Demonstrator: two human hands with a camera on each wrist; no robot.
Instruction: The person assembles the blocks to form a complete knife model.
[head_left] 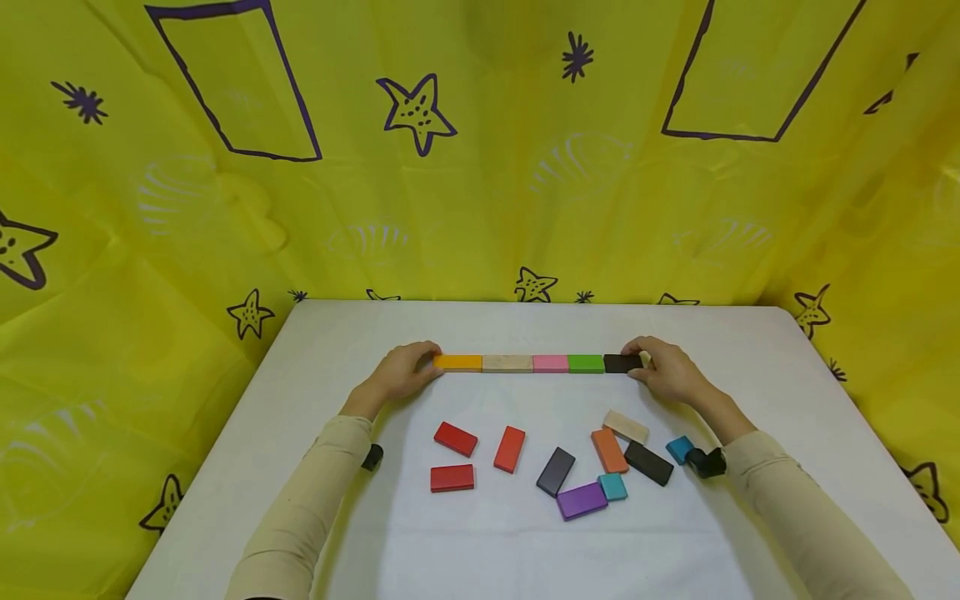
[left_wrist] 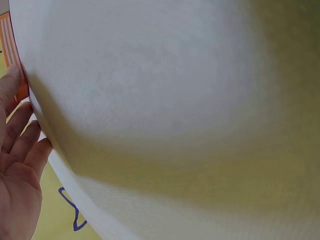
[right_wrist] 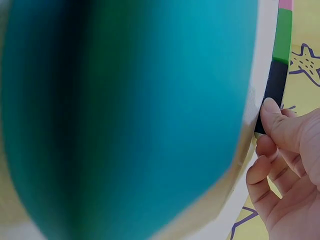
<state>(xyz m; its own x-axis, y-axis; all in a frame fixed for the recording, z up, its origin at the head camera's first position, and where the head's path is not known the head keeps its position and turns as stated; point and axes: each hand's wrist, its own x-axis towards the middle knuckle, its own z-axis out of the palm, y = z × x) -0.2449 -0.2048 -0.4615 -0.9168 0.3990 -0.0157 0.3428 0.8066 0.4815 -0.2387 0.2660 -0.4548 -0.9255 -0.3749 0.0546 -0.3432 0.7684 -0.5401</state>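
Note:
A straight row of wooden blocks lies end to end across the far part of the table. From left to right come a yellow-orange block (head_left: pixel 461 363), a plain wood block (head_left: pixel 507 364), a pink block (head_left: pixel 551 363), a green block (head_left: pixel 586 363) and a black block (head_left: pixel 621 364). My left hand (head_left: pixel 406 370) pinches the row's left end, its thumb on the yellow-orange block in the left wrist view. At the other end, my right hand (head_left: pixel 670 369) grips the black block between thumb and fingers; the right wrist view shows the thumb across its face.
Nearer me lie several loose blocks, among them red blocks (head_left: pixel 452 478), a purple block (head_left: pixel 582 502), an orange block (head_left: pixel 609 451) and a black one (head_left: pixel 648 463). A blue block (head_left: pixel 679 450) sits near my right wrist. Yellow curtains (head_left: pixel 480 208) surround the white table (head_left: pixel 465 558).

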